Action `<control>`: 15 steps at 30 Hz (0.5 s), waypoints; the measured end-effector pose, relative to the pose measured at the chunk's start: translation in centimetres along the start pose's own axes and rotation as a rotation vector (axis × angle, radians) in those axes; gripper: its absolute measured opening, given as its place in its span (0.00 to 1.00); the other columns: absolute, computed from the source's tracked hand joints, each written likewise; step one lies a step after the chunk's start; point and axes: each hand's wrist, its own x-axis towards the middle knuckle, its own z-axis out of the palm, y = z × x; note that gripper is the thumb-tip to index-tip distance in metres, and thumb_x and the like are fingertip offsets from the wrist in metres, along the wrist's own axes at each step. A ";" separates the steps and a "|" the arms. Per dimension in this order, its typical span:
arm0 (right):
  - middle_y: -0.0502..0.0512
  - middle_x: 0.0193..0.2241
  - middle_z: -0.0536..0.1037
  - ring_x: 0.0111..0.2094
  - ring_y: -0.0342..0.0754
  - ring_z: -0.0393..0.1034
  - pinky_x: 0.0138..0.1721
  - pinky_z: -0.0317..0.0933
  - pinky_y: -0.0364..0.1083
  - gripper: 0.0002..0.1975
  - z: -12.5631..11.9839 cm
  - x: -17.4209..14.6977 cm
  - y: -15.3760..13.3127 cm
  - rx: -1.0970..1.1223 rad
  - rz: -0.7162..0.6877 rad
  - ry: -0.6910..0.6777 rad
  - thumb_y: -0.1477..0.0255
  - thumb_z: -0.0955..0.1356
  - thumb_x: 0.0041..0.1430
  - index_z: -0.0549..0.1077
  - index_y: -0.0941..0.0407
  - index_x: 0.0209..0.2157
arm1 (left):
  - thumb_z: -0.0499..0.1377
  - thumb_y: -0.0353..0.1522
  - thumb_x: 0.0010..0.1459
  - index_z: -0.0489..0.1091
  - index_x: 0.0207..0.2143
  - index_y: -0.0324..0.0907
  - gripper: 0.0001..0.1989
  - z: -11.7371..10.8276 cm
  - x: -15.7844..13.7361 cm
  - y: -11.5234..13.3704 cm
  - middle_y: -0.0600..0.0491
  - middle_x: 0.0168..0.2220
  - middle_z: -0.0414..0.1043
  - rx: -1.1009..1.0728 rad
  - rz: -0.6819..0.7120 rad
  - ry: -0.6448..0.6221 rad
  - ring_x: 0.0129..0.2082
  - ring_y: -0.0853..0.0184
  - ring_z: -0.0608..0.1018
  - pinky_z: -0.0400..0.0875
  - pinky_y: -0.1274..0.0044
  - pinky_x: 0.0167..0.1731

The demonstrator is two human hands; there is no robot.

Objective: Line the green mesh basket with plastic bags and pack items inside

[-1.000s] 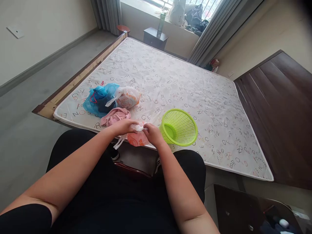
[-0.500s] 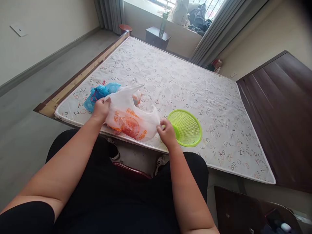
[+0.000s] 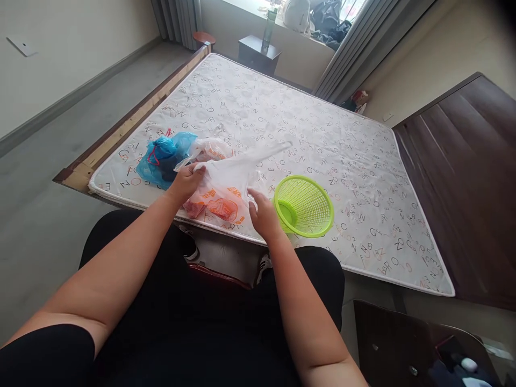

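A white plastic bag [image 3: 220, 183] with orange print is spread over the near edge of the mattress. My left hand [image 3: 187, 181] is closed on its upper left edge, with thumb and fingers pressed together. At the bag's right side is my right hand [image 3: 264, 215], its thumb and forefinger apart; whether the fingertips touch the plastic is hard to tell. One bag handle stretches out toward the far right. Just right of my right hand, a lime-green mesh basket [image 3: 318, 212] lies tipped on its side. A blue plastic bag [image 3: 147, 173] with a red tie sits left of my left hand.
Another white bag [image 3: 212, 146] with orange print lies behind my left hand. Everything rests on a letter-patterned mattress [image 3: 363, 177] with a wooden bed frame [image 3: 121, 123] at left. A dark table [image 3: 387, 344] stands at lower right.
My left hand has moved right with the white bag's edge, and the bag lies flatter and narrower. My right hand has shifted slightly left and its fingers have parted.
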 end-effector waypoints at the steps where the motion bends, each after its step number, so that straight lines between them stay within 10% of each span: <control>1: 0.61 0.51 0.79 0.53 0.54 0.74 0.57 0.66 0.55 0.22 0.4 0.0 0.2 0.071 0.048 -0.062 0.72 0.60 0.68 0.69 0.54 0.60 | 0.60 0.60 0.56 0.74 0.36 0.38 0.32 0.2 -0.1 -0.1 0.52 0.28 0.71 -0.010 -0.002 -0.035 0.28 0.66 0.72 0.69 0.76 0.28; 9: 0.47 0.22 0.74 0.25 0.47 0.71 0.31 0.64 0.45 0.11 0.7 -0.6 -0.4 0.420 0.306 -0.402 0.72 0.61 0.61 0.74 0.53 0.33 | 0.55 0.61 0.60 0.74 0.38 0.37 0.34 2.8 -0.9 -1.1 0.49 0.32 0.76 -0.037 -0.028 -0.008 0.30 0.66 0.76 0.72 0.76 0.31; 15: 0.49 0.22 0.75 0.34 0.48 0.75 0.47 0.72 0.47 0.07 3.5 0.5 0.3 0.273 0.335 -0.361 0.75 0.67 0.58 0.76 0.52 0.28 | 0.53 0.61 0.61 0.78 0.44 0.37 0.37 5.0 -2.0 -1.1 0.45 0.40 0.81 0.102 0.103 -0.260 0.41 0.58 0.81 0.75 0.71 0.45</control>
